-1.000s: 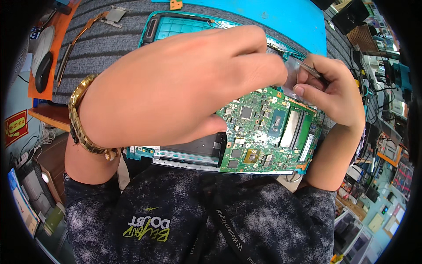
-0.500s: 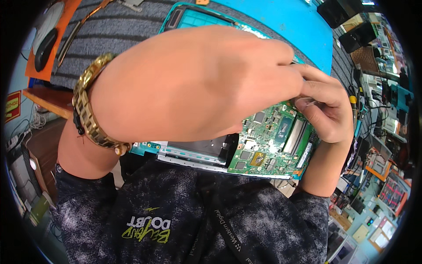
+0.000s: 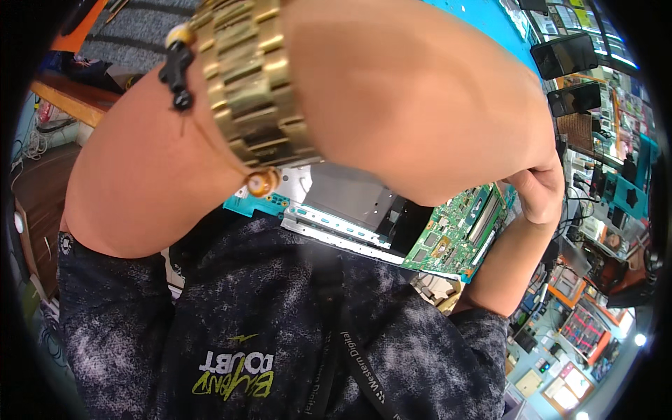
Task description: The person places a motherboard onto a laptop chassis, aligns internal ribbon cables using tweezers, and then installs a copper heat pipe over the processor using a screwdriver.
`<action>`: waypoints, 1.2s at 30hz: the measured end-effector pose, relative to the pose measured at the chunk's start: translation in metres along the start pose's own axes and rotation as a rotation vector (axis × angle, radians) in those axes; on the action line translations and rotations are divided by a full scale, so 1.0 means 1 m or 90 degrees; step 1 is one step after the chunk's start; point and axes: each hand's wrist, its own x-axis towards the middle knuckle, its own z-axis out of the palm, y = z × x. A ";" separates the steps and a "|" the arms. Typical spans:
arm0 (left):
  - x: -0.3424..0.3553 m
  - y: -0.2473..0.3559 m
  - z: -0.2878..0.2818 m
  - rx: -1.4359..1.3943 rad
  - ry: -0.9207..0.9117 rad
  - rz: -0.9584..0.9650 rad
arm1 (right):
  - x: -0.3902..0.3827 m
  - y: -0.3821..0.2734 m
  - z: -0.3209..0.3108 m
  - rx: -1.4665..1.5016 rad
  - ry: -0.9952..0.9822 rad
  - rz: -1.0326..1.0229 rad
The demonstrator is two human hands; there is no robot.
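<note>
Your right hand [image 3: 537,199] curls its fingers; your left hand [image 3: 434,105] hides its own, so I cannot tell what either grasps.
Near them lies the green circuit board [image 3: 455,234], in the laptop base [image 3: 336,235], whose far part your left hand covers.

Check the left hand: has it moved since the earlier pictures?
Yes: the left hand has moved right, judged against the right edge of the blue mat.
</note>
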 end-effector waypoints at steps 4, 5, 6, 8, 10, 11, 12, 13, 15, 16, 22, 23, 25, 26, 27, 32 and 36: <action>-0.005 -0.002 -0.001 0.009 0.015 -0.001 | -0.006 0.012 -0.006 0.038 0.068 0.064; -0.008 -0.002 -0.002 0.013 0.020 -0.003 | -0.006 0.015 -0.007 0.035 0.087 0.055; -0.014 -0.001 -0.004 0.016 0.026 -0.012 | -0.006 0.017 -0.009 0.040 0.099 0.052; -0.021 0.002 -0.005 0.032 0.032 -0.023 | -0.006 0.020 -0.013 0.057 0.119 0.052; -0.022 0.001 -0.005 0.034 0.040 -0.027 | -0.002 0.021 -0.018 0.067 0.127 0.055; -0.020 0.000 0.003 0.037 0.043 -0.030 | -0.003 0.026 -0.023 0.067 0.131 0.057; -0.021 0.000 0.004 0.036 0.044 -0.033 | 0.000 0.025 -0.024 0.068 0.131 0.058; -0.021 -0.001 0.006 0.034 0.046 -0.033 | 0.001 0.027 -0.028 0.068 0.132 0.057; -0.021 -0.003 0.008 0.038 0.048 -0.033 | 0.003 0.028 -0.033 0.067 0.136 0.059; -0.022 -0.003 0.008 0.039 0.047 -0.032 | 0.003 0.029 -0.034 0.068 0.139 0.062; -0.022 -0.004 0.013 0.043 0.043 -0.025 | 0.002 0.030 -0.037 0.073 0.143 0.074; -0.021 -0.005 0.013 0.044 0.043 -0.024 | 0.002 0.030 -0.038 0.073 0.144 0.077; -0.020 -0.005 0.015 0.045 0.043 -0.021 | 0.002 0.030 -0.040 0.073 0.142 0.081; -0.019 -0.005 0.015 0.045 0.043 -0.020 | 0.002 0.030 -0.041 0.077 0.140 0.079; -0.017 -0.006 0.016 0.045 0.042 -0.019 | 0.002 0.030 -0.042 0.080 0.140 0.082; -0.005 -0.011 0.019 0.043 0.038 -0.016 | 0.000 0.032 -0.044 0.086 0.148 0.091; 0.009 -0.018 0.019 0.044 0.032 -0.018 | -0.006 0.033 -0.045 0.086 0.152 0.093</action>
